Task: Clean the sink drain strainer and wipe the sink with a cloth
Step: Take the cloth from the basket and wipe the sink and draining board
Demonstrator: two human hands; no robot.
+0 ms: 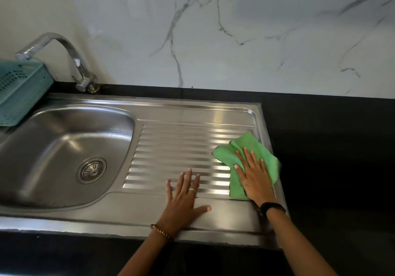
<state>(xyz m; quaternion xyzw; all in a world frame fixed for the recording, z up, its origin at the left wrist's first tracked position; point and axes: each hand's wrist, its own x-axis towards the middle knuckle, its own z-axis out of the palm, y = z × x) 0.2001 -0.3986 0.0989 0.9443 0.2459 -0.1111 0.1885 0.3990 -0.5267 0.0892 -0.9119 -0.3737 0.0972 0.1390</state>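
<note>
Right hand point(254, 179): fingers straight, pressed flat on green cloth point(245, 153), which lies on the far right end of the ribbed drainboard point(175, 153). Left hand point(183, 198): flat, fingers spread, resting on the drainboard's front edge, holding nothing. Strainer point(92, 169) seated in the basin point(53, 143) left of the drainboard.

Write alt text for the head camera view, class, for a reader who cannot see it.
A person's right hand presses a green cloth flat on the ribbed drainboard of a stainless steel sink, the left hand resting flat beside it. A round metal drain strainer sits in the basin, under a chrome tap.
</note>
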